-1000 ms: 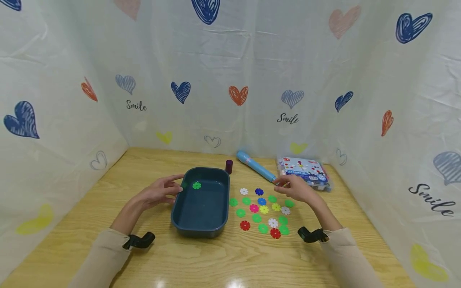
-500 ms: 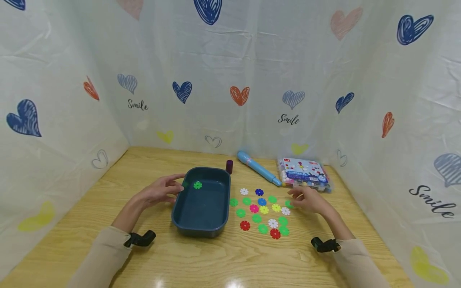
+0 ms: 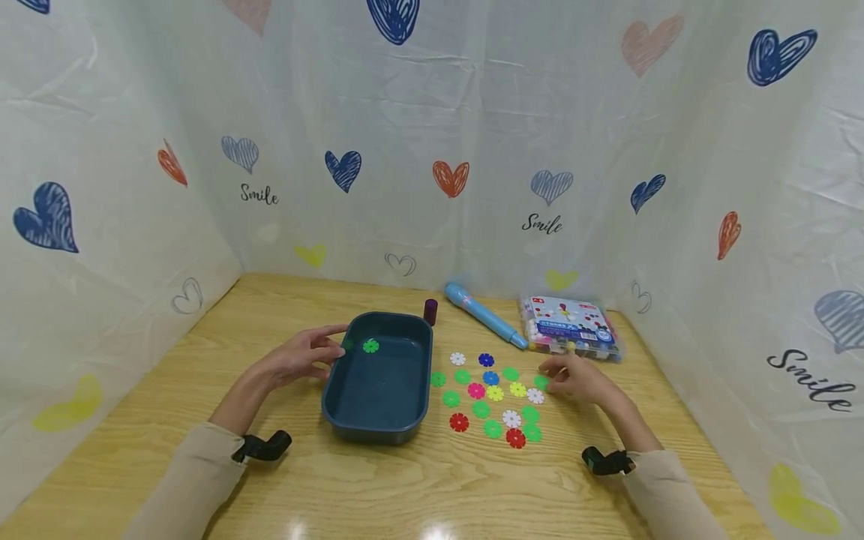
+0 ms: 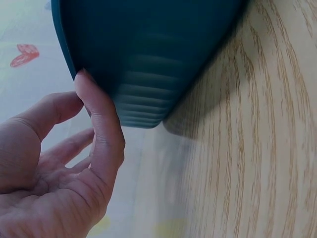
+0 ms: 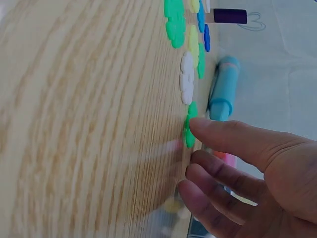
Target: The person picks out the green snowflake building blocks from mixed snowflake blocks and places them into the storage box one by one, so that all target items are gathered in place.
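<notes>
While the right hand [image 3: 579,379] reaches for the green snowflake disc [image 5: 190,130] at the cluster's right edge, fingers loose and not gripping yet, the left hand [image 3: 297,358] rests relaxed against the teal tray [image 3: 337,409]. Looks like the pickup step; next needs a clean pinch.

right hand [image 3: 579,379] lowered onto green piece [image 3: 542,382]

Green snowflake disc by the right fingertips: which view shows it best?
Right wrist: the green snowflake plastic disc fills the foreground, thumb on it or just off. Head shows it small, partly hidden by the right hand. Left wrist shows only the dark blue plastic tray.
</notes>
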The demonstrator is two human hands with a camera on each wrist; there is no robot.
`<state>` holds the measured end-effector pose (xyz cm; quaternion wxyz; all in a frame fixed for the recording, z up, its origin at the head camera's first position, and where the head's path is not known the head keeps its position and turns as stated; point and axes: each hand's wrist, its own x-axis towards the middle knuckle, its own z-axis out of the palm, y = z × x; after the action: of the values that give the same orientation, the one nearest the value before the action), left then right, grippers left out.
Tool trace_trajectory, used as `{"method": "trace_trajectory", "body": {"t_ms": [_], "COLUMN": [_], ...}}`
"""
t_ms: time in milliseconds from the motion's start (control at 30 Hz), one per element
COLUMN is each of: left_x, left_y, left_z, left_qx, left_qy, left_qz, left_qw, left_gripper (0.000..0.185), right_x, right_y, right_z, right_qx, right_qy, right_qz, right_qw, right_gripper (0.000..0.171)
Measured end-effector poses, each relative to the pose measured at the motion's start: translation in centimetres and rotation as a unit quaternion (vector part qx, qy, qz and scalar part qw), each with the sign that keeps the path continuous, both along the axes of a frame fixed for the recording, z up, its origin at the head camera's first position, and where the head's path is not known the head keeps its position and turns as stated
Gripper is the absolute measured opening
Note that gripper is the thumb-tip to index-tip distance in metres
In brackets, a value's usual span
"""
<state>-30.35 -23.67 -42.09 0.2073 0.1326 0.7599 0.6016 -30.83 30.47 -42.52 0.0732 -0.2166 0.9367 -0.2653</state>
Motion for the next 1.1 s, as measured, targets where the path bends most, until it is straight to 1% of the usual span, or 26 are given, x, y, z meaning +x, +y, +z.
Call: {"method": "trace_trajectory", "body": {"t_ms": [100,200,333,433,600,833,1000,1100], "left_x": [-0.03,-0.02,0.02,0.09,0.23,0.46,0.42,0.3], "left_y": [-0.04,-0.04,0.01,0.03,0.07,0.18,0.21,0.19], "left_z": [0.02,-0.03,-0.1,-0.07,0.08,0.22,0.21,0.15], "left_qx": [0.003,0.0,-0.006,-0.009,-0.007,-0.007,-0.006,-0.008], "left_qy": [0.001,0.004,0.004,0.003,0.006,0.002,0.006,0.007], "left_qz": [-0.002,-0.003,-0.001,0.001,0.003,0.004,0.003,0.003], "left_qw": [1.0,1.0,1.0,1.0,1.0,1.0,1.0,0.9999], "left_gripper": [0.07,0.07,0.07,0.07,0.071,0.071,0.071,0.071], "right_x": [-0.15,-0.24,-0.19,-0.13,-0.23,-0.83,-1.0,-1.0], "right_y": [-0.14,-0.3,-0.42,-0.45,-0.47,-0.39,-0.31,-0.34], "right_z": [-0.07,-0.27,-0.43,-0.34,0.01,0.05,-0.05,-0.15], "right_qx": [0.012,0.031,0.04,0.029,0.002,-0.003,-0.004,-0.006], "right_qy": [0.004,0.02,0.033,0.026,0.001,-0.03,-0.034,-0.033], "right_qz": [-0.001,-0.001,-0.002,-0.006,0.008,0.0,-0.001,-0.008], "right_qw": [1.0,0.999,0.999,0.999,1.0,1.0,0.999,0.999], "right_gripper": [0.029,0.028,0.026,0.025,0.023,0.019,0.019,0.02]}}
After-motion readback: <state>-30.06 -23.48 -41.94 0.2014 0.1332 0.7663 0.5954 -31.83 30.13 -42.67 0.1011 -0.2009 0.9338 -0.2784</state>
